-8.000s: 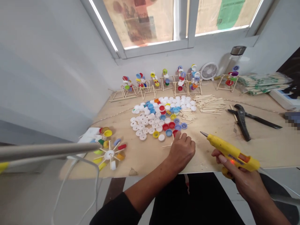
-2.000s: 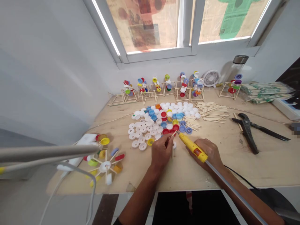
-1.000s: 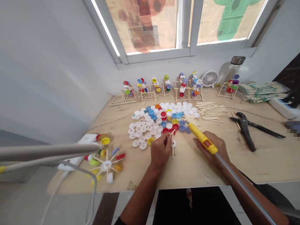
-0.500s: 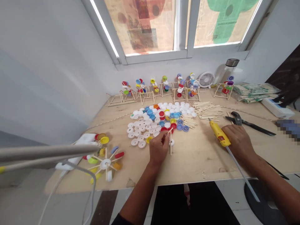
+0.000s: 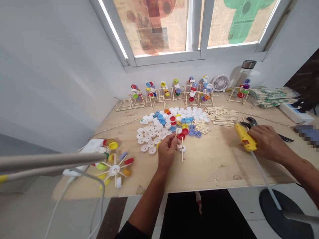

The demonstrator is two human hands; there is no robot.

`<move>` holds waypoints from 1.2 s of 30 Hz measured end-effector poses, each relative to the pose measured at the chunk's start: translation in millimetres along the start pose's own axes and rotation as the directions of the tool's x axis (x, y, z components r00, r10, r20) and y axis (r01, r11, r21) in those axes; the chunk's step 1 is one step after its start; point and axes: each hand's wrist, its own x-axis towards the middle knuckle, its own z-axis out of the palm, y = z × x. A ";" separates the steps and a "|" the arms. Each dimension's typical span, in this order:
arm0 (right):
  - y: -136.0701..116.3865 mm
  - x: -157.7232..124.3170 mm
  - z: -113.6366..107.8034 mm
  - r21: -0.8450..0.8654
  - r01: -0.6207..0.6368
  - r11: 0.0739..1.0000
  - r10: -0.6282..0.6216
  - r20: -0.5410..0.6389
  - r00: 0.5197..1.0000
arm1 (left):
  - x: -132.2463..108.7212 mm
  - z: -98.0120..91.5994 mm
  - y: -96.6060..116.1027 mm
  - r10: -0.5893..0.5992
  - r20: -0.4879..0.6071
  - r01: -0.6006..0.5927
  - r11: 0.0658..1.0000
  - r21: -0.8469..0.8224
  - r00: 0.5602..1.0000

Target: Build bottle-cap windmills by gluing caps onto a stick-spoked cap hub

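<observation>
My left hand (image 5: pixel 167 152) pinches a short wooden stick (image 5: pixel 176 133) between thumb and fingertips. Just right of its fingertips, a white cap (image 5: pixel 183 148) lies on the table with another stick (image 5: pixel 182 156) across it. My right hand (image 5: pixel 266 142) is wrapped round a yellow glue gun (image 5: pixel 245 136), whose nozzle points up and left and whose long glue stick trails from the rear. Beyond my left hand spread many bottle caps (image 5: pixel 150 137), mostly white, with red, blue and yellow ones among them. Short sticks (image 5: pixel 201 127) lie beside the caps.
Stick frames with coloured cap wheels (image 5: pixel 150 89) line the back. A cap wheel (image 5: pixel 114 170) sits front left near a power strip (image 5: pixel 92 146). Longer sticks (image 5: pixel 220 116), black pliers (image 5: pixel 252 121), a white fan (image 5: pixel 220 83) and a bottle (image 5: pixel 245 73) stand or lie on the right.
My right hand has moved right with the glue gun, towards the pliers. The stick in my left hand has turned and drawn back slightly from the cap. The view has shifted a little.
</observation>
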 end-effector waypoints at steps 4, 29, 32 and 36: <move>34.0 -17.4 -11.0 -0.030 -0.083 0.996 0.083 0.018 0.996 | -0.1 0.8 -1.5 -0.001 -0.007 0.001 1.000 -0.026 1.000; 88.7 -32.5 -10.1 -0.219 -0.349 0.911 0.411 0.422 0.808 | -0.4 0.8 -1.7 0.038 -0.035 -0.041 0.997 -0.067 0.999; 74.3 -39.5 -24.4 -0.148 -0.345 0.927 0.372 0.246 0.895 | 0.7 0.9 -0.6 0.037 -0.028 -0.040 0.992 -0.117 0.999; 6.9 -27.0 -47.6 0.117 -0.297 0.948 0.305 -0.065 0.950 | -4.4 3.5 9.4 0.010 -0.012 -0.012 0.976 -0.216 1.000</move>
